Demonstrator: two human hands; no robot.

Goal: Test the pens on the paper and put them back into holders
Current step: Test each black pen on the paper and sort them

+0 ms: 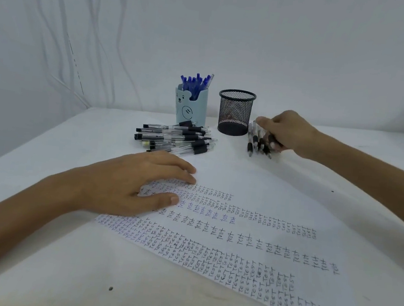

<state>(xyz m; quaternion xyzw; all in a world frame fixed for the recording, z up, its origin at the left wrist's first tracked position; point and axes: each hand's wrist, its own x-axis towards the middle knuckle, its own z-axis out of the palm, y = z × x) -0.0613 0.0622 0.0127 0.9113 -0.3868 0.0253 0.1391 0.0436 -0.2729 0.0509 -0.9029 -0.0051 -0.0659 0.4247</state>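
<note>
The right grip point(286, 133) curls round a bunch of black pens point(256, 142) and the left grip point(136, 185) lies spread flat, both on the white tabletop point(32, 259). The left one presses the paper point(235, 244) (rows of "test" cover it). Behind stand the black mesh holder point(235, 112), just left of the held bunch, and a pale blue bear holder point(191, 109) with blue pens point(196, 81); a heap of black pens point(175, 137) lies before it.
</note>
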